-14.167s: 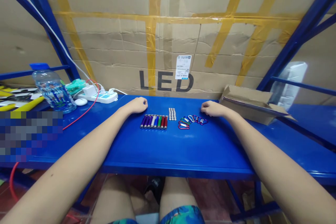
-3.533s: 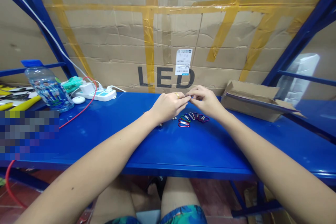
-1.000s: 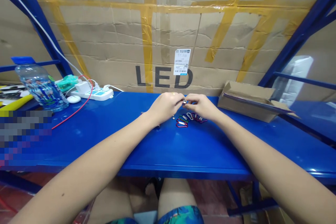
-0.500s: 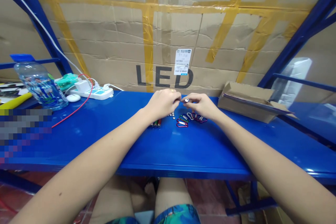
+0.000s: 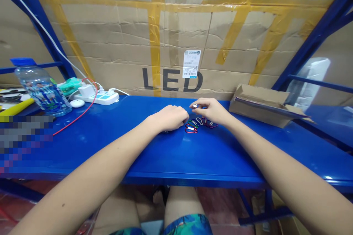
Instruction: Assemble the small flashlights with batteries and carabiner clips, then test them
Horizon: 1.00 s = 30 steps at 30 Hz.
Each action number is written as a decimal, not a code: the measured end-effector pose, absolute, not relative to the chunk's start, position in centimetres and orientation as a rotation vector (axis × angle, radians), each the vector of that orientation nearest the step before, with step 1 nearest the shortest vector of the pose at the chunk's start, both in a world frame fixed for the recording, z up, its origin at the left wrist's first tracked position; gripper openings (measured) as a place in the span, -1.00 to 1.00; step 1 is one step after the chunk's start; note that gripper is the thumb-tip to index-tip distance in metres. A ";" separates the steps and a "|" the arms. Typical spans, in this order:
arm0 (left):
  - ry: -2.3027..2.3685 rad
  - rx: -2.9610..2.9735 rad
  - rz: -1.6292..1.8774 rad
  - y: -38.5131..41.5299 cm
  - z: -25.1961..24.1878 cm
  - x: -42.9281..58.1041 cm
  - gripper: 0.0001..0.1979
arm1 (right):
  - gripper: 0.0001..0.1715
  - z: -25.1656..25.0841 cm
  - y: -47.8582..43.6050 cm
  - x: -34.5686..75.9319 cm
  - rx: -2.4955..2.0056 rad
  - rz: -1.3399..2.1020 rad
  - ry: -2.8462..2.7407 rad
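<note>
Head view, inventory from left to right across a blue table point(image 5: 179, 158). Far left: one long yellow item point(image 5: 18, 109), partly cut off by a pixelated patch. One clear bottle point(image 5: 45, 93), blue cap, printed label, upright, overlapping the clutter behind. One teal bundle point(image 5: 68, 86). One white rounded object point(image 5: 77, 103), lying flat. One white power strip point(image 5: 106, 98), plugs fitted; a red cable point(image 5: 95, 97) passes in front of it. Centre: left hand point(image 5: 173, 116), palm down and low over the table; fingers curled, tips hidden, so whether they pinch anything cannot be told. A sliver of metal point(image 5: 166, 132) shows beneath its wrist; the hand blocks sight of the rest there. Next: several coloured carabiners point(image 5: 191, 129) in a curved row, just beside the left fingertips. Beyond them, one small piece with a round silvery end point(image 5: 195, 106), pinched between thumb and fingers of the right hand point(image 5: 213, 110). Right: one open cardboard carton point(image 5: 259, 106), well apart from the hands' work; behind, one plastic-wrapped white item point(image 5: 310, 80), crossed by a blue rail point(image 5: 325, 83).
</note>
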<state>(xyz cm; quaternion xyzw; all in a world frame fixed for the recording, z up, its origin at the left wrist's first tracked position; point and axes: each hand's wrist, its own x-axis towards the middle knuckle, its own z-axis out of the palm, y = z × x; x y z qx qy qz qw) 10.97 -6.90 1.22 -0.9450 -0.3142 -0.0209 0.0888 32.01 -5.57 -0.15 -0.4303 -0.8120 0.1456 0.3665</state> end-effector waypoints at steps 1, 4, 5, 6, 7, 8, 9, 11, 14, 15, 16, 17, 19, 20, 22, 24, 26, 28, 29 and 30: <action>-0.931 -2.823 -0.075 -6.8 1.2 10.9 -0.78 | -0.79 -0.1 -5.6 32.0 -1.105 0.377 -2.088; -0.937 -2.844 -0.124 -6.6 1.1 10.8 -0.83 | -0.79 0.0 -5.7 31.9 -1.104 0.387 -2.088; -0.944 -2.844 -0.134 -6.6 1.1 10.8 -0.83 | -0.79 0.0 -5.7 31.9 -1.103 0.388 -2.089; -0.950 -2.843 -0.135 -6.5 1.0 10.8 -0.83 | -0.79 0.0 -5.7 31.9 -1.101 0.389 -2.091; -0.953 -2.843 -0.128 -6.5 1.0 10.8 -0.83 | -0.80 0.0 -5.7 31.9 -1.098 0.389 -2.094; -0.950 -2.842 -0.115 -6.5 1.0 10.8 -0.83 | -0.80 0.0 -5.7 32.0 -1.095 0.386 -2.098; -0.944 -2.843 -0.103 -6.5 1.0 10.8 -0.84 | -0.80 0.0 -5.7 32.0 -1.093 0.382 -2.103; -0.937 -2.851 -0.104 -6.6 1.1 10.8 -0.86 | -0.79 0.0 -5.7 32.0 -1.090 0.375 -2.111; -0.959 -2.894 -0.167 -6.8 1.4 10.6 -0.92 | -0.77 -0.1 -5.7 32.0 -1.092 0.380 -2.114; -0.970 -2.910 -0.186 -6.9 1.5 10.6 -0.93 | -0.77 -0.1 -5.7 32.0 -1.095 0.387 -2.111; -0.980 -2.918 -0.201 -7.0 1.7 10.5 -0.93 | -0.77 0.0 -5.7 32.0 -1.098 0.397 -2.106; -0.989 -2.912 -0.215 -7.1 1.8 10.5 -0.93 | -0.77 0.0 -5.7 32.0 -1.101 0.408 -2.100; -0.988 -2.867 -0.269 -7.2 2.0 10.7 -0.92 | -0.77 0.1 -5.8 32.0 -1.107 0.447 -2.088; -0.985 -2.832 -0.326 -7.3 2.1 10.8 -0.91 | -0.77 0.2 -5.9 31.9 -1.113 0.479 -2.089; -0.984 -2.762 -0.500 -7.2 2.2 11.0 -0.88 | -0.76 0.3 -6.1 31.8 -1.135 0.567 -2.097; -0.970 -2.705 -0.712 -6.9 2.1 11.1 -0.85 | -0.74 0.4 -6.3 31.7 -1.146 0.646 -2.104; -0.921 -2.662 -0.896 -6.4 2.0 11.1 -0.84 | -0.72 0.4 -6.5 31.5 -1.136 0.697 -2.100; -0.841 -2.648 -1.015 -5.9 1.8 11.1 -0.83 | -0.70 0.5 -6.7 31.3 -1.120 0.743 -2.086; -0.804 -2.653 -1.049 -5.7 1.6 11.0 -0.83 | -0.69 0.6 -6.8 31.2 -1.116 0.769 -2.078; -0.772 -2.664 -1.068 -5.6 1.5 11.0 -0.82 | -0.68 0.6 -6.9 31.1 -1.113 0.793 -2.073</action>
